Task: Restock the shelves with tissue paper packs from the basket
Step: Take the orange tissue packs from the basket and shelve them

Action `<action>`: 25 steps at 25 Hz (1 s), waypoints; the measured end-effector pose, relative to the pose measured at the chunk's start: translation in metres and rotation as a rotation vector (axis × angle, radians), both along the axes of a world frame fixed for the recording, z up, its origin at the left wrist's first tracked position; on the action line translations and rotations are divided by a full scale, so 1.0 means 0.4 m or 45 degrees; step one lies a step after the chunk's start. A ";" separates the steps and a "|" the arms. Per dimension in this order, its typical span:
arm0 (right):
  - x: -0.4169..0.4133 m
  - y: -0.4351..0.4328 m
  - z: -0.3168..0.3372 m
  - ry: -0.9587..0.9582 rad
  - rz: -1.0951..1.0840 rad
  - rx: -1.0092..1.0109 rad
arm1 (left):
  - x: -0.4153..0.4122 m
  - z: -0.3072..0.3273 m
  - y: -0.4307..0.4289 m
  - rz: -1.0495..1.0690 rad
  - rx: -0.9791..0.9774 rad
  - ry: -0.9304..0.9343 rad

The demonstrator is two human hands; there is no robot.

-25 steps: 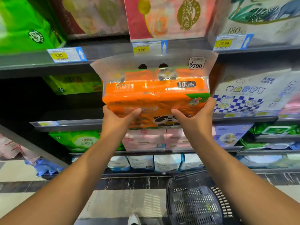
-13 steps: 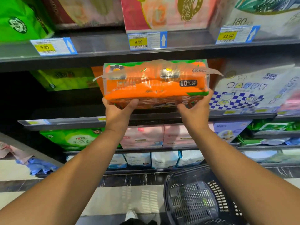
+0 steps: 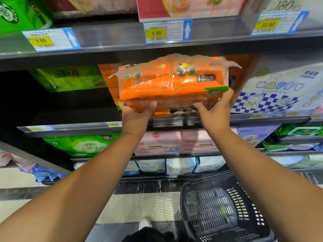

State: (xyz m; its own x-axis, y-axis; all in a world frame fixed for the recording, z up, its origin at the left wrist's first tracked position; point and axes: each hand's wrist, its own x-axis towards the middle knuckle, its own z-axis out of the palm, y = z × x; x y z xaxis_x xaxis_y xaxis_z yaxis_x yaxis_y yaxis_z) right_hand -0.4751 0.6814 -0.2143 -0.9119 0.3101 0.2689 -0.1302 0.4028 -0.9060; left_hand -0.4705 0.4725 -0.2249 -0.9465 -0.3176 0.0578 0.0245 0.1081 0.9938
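The orange pack (image 3: 172, 88) sits at the shelf (image 3: 192, 122) mouth, looking light, soft and crinkly, its film likely slippery; the lower corners seem the best hold. Left hand (image 3: 135, 113) and right hand (image 3: 214, 113) grip it there. Basket (image 3: 225, 215) stands below.

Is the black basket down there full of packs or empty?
Empty, as far as shows: the basket has its slotted bottom bare, no packs inside. The right forearm covers its right edge.

One price label (image 3: 156, 33) read 9.90, a second label (image 3: 266, 24) 23.90; below, a white shoe (image 3: 145, 223) stood on pale floor tiles (image 3: 129, 206).
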 end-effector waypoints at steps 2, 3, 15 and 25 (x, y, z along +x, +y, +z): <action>-0.014 -0.006 0.010 -0.066 0.027 0.042 | -0.014 0.010 -0.004 0.029 -0.129 -0.063; -0.021 -0.007 0.014 -0.108 0.023 0.050 | -0.024 0.016 -0.005 0.019 -0.222 -0.097; -0.121 -0.006 0.028 -0.444 -0.112 0.305 | -0.124 0.044 0.005 -0.124 -0.778 -0.403; -0.029 0.016 0.083 -0.715 -0.030 0.666 | -0.010 0.134 -0.071 -0.169 -1.069 -0.369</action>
State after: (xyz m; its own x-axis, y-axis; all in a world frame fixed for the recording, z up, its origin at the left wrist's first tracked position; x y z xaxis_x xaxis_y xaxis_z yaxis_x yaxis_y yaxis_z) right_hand -0.4866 0.6879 -0.1810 -0.9498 0.2909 -0.1154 0.3070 0.7941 -0.5246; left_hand -0.4745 0.4441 -0.1714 -0.9859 -0.1653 -0.0249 -0.1509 0.8162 0.5577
